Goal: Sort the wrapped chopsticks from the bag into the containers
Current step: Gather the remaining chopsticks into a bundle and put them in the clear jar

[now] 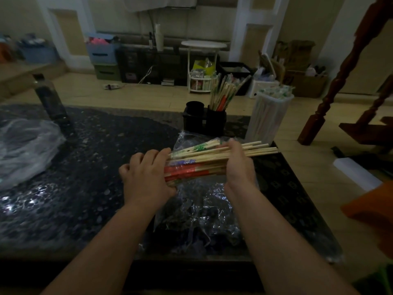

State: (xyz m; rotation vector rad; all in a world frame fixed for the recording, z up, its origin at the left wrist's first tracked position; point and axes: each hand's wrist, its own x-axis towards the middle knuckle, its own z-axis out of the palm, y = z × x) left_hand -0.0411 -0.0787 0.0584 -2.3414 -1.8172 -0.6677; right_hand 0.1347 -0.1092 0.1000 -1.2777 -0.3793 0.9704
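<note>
- Above the bag on the table: chopsticks, a level bundle.
- At its left end: left hand, fingers curled on it.
- Round its middle: right hand, fingers wrapped.
- Behind: black holder and white tub, both holding chopsticks.

Just beyond the fingers of the right hand, the black holder and translucent container stand side by side and block forward passage. Left of the left hand, the table gives open passage up to the crumpled plastic and bottle.
</note>
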